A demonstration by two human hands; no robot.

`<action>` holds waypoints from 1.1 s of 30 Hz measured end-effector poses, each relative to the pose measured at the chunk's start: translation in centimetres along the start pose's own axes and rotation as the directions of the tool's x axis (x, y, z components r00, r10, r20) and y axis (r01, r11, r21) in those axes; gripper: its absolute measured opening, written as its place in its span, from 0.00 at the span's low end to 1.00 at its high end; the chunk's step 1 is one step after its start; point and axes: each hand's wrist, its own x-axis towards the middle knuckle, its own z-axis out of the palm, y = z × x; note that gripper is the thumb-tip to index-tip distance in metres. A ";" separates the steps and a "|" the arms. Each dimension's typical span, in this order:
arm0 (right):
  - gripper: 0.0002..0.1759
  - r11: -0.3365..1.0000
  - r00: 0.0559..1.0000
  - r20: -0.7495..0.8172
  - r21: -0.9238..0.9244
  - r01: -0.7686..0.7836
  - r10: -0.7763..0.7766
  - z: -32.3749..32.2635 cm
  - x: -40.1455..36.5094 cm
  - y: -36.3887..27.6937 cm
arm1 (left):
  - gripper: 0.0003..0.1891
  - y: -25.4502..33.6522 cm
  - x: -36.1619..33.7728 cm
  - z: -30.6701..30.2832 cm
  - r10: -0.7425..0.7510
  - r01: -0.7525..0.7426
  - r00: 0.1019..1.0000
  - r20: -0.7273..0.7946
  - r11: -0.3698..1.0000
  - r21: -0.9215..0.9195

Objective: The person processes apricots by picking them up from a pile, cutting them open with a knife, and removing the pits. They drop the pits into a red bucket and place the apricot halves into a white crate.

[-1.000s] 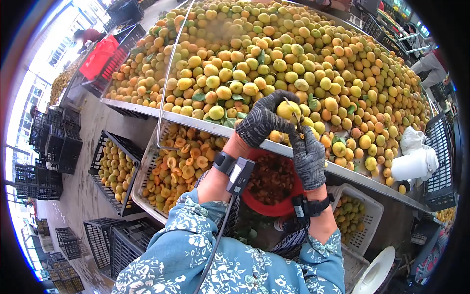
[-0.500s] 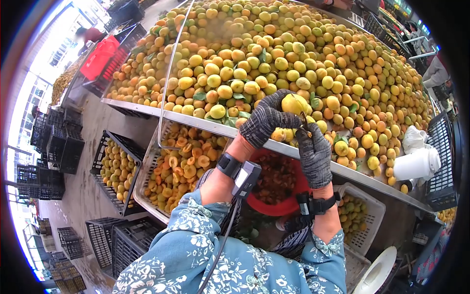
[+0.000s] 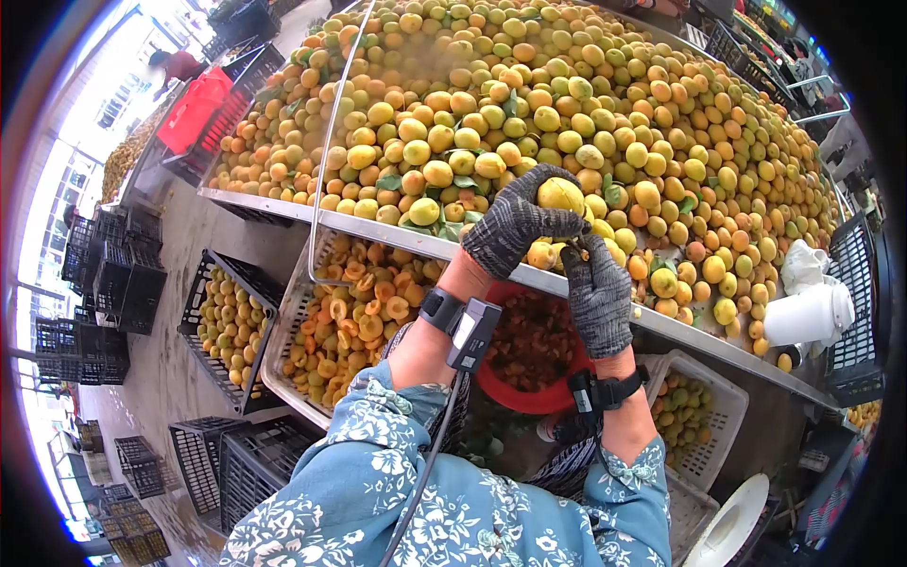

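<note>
My left hand [image 3: 518, 225], in a dark grey knitted glove, is closed around a yellow apricot [image 3: 561, 195] above the table's front edge. My right hand [image 3: 600, 300], gloved the same way, is just below and to the right. Its thumb and fingertips are pinched together close under that apricot, at a small dark and orange bit too small to name. A large heap of apricots [image 3: 529, 118] lies behind both hands. Under them is a red tub [image 3: 567, 389] of brown pits, and left of it a pale crate [image 3: 274, 354] full of split apricots.
The metal table edge [image 3: 397, 237] runs in front of me, with a thin metal rod [image 3: 326, 142] rising over it. Black crates [image 3: 231, 395] stand at the left. A white bucket [image 3: 803, 317] lies on the right; a pale crate [image 3: 723, 416] holds more apricots.
My right hand has shifted slightly left and down, its fingertips now lower beneath the apricot. The left hand keeps its hold on the apricot. The whole view has moved a little.
</note>
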 end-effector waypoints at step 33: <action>0.19 0.872 0.965 0.095 0.414 -0.261 0.244 0.8 0.4 0.4 | 0.18 -5.7 -0.4 -0.7 0.432 -0.457 0.867 0.248 0.492 0.741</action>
